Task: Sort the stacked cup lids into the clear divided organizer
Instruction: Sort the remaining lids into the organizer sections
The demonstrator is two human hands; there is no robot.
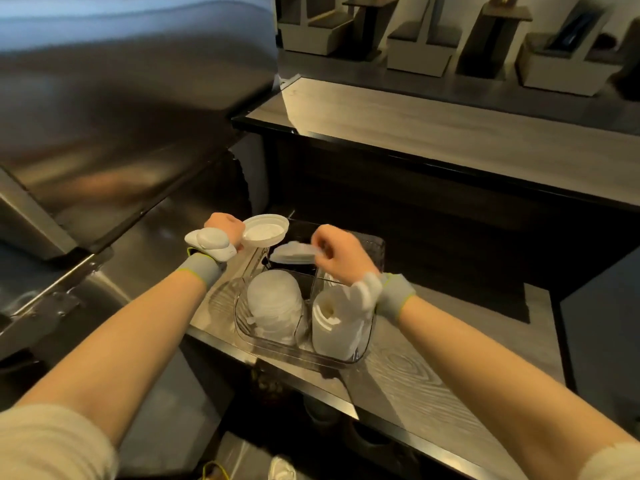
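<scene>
Here, over the organizer (277,344): left hand (223,226) pinching one white lid (265,233) above its far-left corner; right hand (337,252) curled shut on another lid (294,252) over its far compartment. Lid stacks (277,306) in both near compartments. No legible writing.

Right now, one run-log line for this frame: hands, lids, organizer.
left hand: holds white lid | right hand: holds lid stack over rear compartment | clear organizer: both front compartments hold lids

A café: steel counter (145,237), cup lids (273,306), booth seating (419,46) beyond.
</scene>
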